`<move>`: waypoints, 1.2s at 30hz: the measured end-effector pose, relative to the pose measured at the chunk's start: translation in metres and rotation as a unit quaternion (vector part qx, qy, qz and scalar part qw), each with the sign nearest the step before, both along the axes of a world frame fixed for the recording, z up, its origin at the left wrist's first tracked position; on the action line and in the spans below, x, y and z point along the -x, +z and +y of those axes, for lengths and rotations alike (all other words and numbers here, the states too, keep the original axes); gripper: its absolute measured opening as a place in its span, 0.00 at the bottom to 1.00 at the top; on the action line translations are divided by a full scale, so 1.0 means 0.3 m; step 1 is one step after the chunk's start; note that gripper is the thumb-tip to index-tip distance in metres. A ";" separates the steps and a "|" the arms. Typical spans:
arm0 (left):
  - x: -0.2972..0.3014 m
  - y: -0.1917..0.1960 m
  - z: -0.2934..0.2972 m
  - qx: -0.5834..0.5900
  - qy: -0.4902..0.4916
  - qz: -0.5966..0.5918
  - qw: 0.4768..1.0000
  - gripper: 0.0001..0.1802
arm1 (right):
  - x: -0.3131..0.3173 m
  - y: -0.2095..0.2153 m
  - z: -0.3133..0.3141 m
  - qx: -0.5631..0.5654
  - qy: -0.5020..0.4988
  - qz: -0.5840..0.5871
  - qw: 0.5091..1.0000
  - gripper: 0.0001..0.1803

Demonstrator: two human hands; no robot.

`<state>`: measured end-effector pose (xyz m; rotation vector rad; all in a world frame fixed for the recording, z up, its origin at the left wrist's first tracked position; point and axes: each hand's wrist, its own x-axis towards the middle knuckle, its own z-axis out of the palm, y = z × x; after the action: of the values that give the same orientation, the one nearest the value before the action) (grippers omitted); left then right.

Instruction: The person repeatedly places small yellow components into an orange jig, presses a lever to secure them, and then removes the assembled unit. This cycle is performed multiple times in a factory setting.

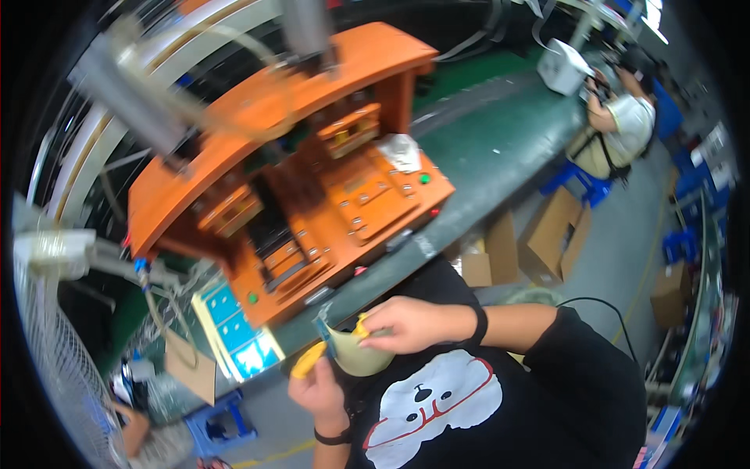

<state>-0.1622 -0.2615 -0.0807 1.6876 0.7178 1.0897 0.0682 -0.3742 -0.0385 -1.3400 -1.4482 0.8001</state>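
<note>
My left hand (316,389) is closed at the lower middle, with a slim yellow piece (309,359) at its fingertips. Just right of it, my right hand (412,322) is pinched, and a smaller yellow piece (361,326) shows at its fingertips. Blur hides what kind of thing either yellow piece is. Between and behind the hands is a pale yellow-green roll-like object (363,358) with a bluish edge, at the bench's near side. Beyond them stands an orange two-station press fixture (328,242) with metal cylinders on top and green and red buttons.
The green bench (500,133) runs to the far right, where another person (625,129) sits by a white box (562,69). Blue sheets (234,320) lie left of the fixture. Open cartons (555,234) stand on the floor at right, a blue stool (220,422) at lower left.
</note>
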 end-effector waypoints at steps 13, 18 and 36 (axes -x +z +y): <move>-0.232 0.018 0.028 0.312 -0.326 -0.203 0.869 0.18 | 0.067 -1.064 -1.513 0.248 -0.766 0.172 0.568 0.10; -0.235 -0.014 0.021 0.310 -0.294 -0.179 0.886 0.14 | 0.225 -1.177 -1.678 0.535 -0.777 0.162 0.290 0.24; -0.072 0.222 0.226 -0.142 -0.163 0.171 0.961 0.14 | -0.164 0.143 0.386 -0.250 -0.092 -0.437 0.859 0.13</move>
<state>-0.1407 -0.1937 -0.0141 2.1839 0.4828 0.6985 0.1173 -0.2583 0.0045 -1.4415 -1.9791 -0.3966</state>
